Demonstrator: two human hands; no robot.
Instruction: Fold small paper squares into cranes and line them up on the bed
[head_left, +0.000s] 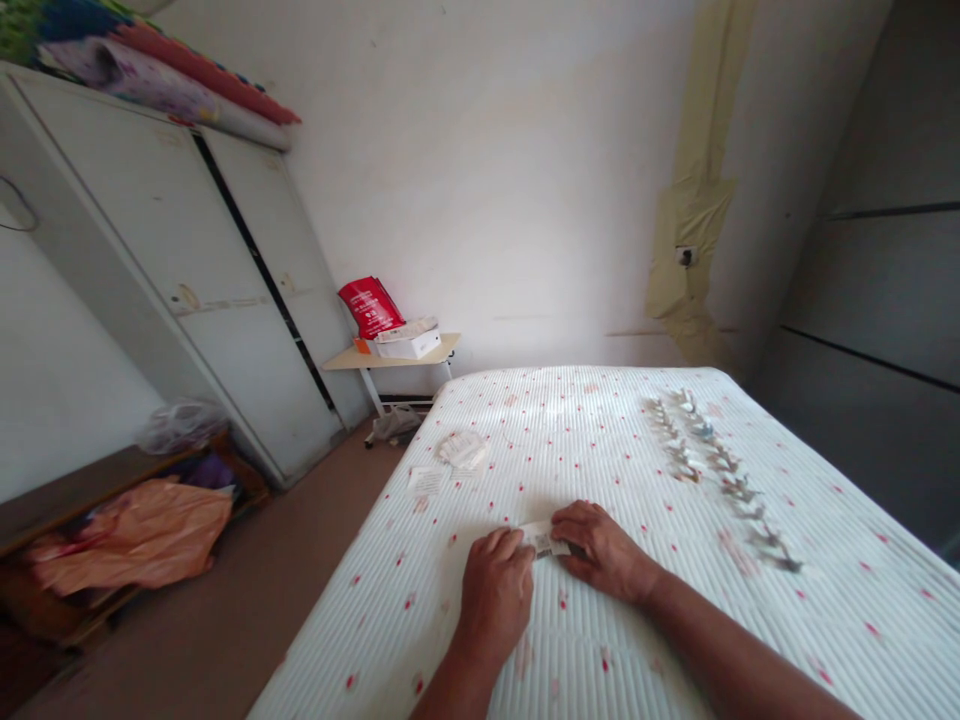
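Between my two hands, low over the bed, is a small white paper label with dark print on it. My left hand has its fingers curled on the label's left end. On the right end, the fingers of my right hand are closed; a dark bit shows under them, too small to make out. A loose pile of printed paper labels lies farther up on the left, with a single printed slip beside it. Two rows of small folded or clipped items run along the right side, their kind unclear.
The bed has a white ribbed cover with red spots. Beyond its far left corner stands a small table with a red bag and a white box. A grey cabinet is at the left.
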